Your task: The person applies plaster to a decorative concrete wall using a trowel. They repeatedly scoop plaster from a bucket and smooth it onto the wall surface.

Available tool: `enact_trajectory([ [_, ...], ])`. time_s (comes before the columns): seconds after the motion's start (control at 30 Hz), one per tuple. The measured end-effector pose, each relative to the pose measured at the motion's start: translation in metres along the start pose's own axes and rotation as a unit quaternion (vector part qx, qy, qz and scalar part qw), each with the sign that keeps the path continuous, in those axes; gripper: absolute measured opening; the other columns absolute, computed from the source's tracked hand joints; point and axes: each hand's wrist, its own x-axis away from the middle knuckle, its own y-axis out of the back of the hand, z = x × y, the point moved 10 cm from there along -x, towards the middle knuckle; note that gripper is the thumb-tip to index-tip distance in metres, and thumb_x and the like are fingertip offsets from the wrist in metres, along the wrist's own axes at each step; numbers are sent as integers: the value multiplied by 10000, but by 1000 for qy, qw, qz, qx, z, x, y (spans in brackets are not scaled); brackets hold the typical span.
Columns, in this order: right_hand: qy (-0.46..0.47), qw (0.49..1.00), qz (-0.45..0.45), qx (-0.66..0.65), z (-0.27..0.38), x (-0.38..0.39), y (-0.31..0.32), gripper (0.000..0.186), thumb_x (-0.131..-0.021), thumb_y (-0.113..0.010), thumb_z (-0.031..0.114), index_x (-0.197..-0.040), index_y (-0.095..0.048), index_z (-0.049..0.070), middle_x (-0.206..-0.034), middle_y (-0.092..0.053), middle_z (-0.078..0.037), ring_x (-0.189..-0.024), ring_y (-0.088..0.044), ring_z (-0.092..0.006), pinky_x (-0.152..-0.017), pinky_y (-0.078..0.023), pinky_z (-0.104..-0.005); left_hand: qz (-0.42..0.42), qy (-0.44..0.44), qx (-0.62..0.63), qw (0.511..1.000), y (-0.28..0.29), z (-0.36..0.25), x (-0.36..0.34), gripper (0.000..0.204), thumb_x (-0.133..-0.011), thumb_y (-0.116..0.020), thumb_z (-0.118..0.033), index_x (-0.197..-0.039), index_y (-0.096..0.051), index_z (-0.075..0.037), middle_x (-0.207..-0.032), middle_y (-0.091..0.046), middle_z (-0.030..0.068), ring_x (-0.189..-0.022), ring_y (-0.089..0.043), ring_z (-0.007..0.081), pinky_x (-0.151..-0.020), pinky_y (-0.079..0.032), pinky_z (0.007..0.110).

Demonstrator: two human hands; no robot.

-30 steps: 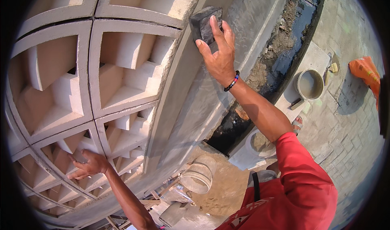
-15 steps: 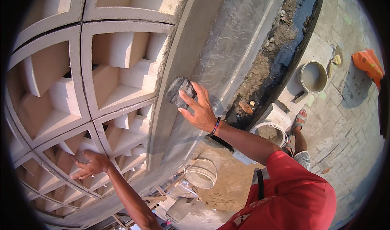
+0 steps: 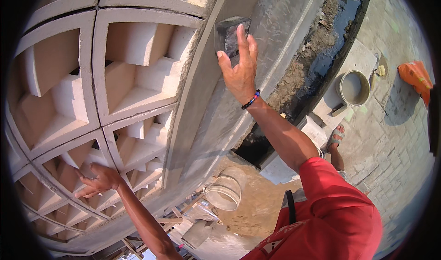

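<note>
My right hand (image 3: 240,69) is closed on a dark grey block (image 3: 233,37), which lies against the grey plastered band (image 3: 198,99) beside the latticed wall of pale concrete blocks (image 3: 98,74). Thumb and fingers wrap over the block, high in the view. My left hand (image 3: 98,182) is at the lower left, with its fingers spread inside and against one of the lattice openings, holding nothing visible.
A muddy drain (image 3: 321,39) with dark water runs beside the wall. Beyond it are a bucket of grey water (image 3: 353,88), paving (image 3: 386,150), an orange sack (image 3: 413,78) and a sandalled foot (image 3: 336,136). White buckets (image 3: 223,195) stand below on sandy ground.
My right hand moved down along the plastered band with the block half a second ago and has since moved back up it. My left hand has stayed at the same lattice opening.
</note>
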Motion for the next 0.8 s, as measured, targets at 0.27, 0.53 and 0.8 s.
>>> enact_trajectory([
  [0.27, -68, 987, 133, -54, 5, 105, 11, 713, -777, -720, 144, -1405, -388, 85, -1341, -353, -260, -1246, -346, -410, -1025, -324, -502, 16, 3, -18, 1000, 0, -1, 1, 475, -775, -621, -312, -1229, -614, -175, -1492, -51, 348, -1356, -117, 497, -1065, -181, 582],
  [0.53, -19, 1000, 0, 8, -8, -98, 35, 728, -798, -677, 213, -1420, -340, 44, -1195, -468, -207, -1108, -437, -361, -964, -384, -431, 18, 16, -15, 1000, -1, 0, 2, 521, -784, -613, -386, -1241, -599, -137, -1478, -59, 369, -1334, -126, 526, -1058, -168, 604],
  [0.8, -166, 949, 261, -57, 26, 220, -44, 749, -791, -699, 162, -1430, -319, 65, -1381, -363, -242, -1281, -307, -437, -1061, -275, -524, 23, 19, -24, 999, -6, 7, -1, 473, -772, -623, -315, -1229, -615, -193, -1507, -13, 336, -1366, -99, 512, -1079, -170, 575],
])
